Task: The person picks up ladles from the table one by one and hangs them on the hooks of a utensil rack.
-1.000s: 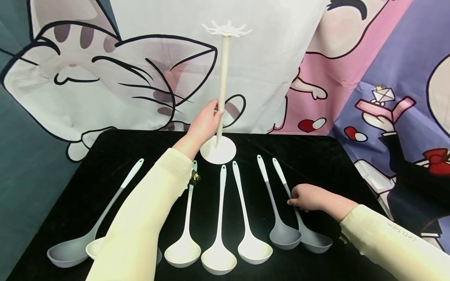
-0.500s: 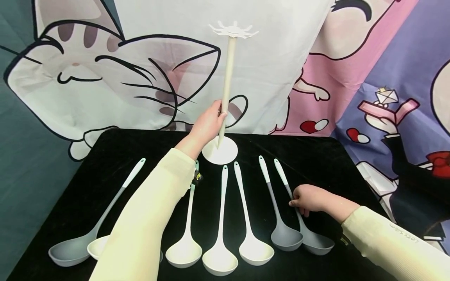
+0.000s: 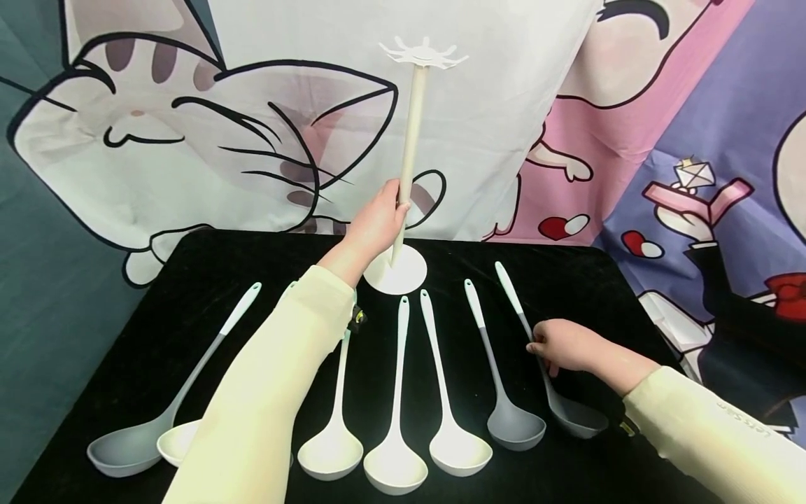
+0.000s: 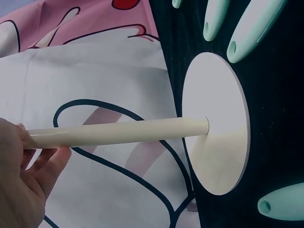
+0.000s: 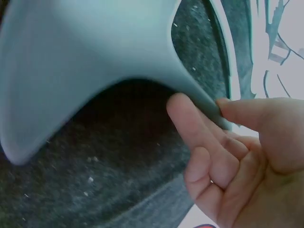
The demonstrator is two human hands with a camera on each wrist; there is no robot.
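A white utensil stand (image 3: pixel 413 126) with a round base (image 3: pixel 397 273) and a crown of hooks (image 3: pixel 423 54) stands at the back of the table. My left hand (image 3: pixel 378 220) grips its pole below the middle, as the left wrist view shows with the pole (image 4: pixel 118 133) between thumb and fingers. At the right, my right hand (image 3: pixel 567 346) pinches the grey handle of a grey ladle (image 3: pixel 581 420). In the right wrist view, thumb and forefinger meet on the neck of this ladle (image 5: pixel 95 52), above the black cloth.
Left of the held one lies another grey ladle (image 3: pixel 516 427). Three white ladles (image 3: pixel 330 451) lie along the middle front. A grey ladle (image 3: pixel 126 448) and a partly covered white ladle (image 3: pixel 179 441) are at left, under my left sleeve (image 3: pixel 258 392). A printed cloth hangs behind.
My right hand has moved the grey ladle slightly up and to the right, apart from its neighbour. The left hand keeps its hold on the stand; the view has shifted a little.
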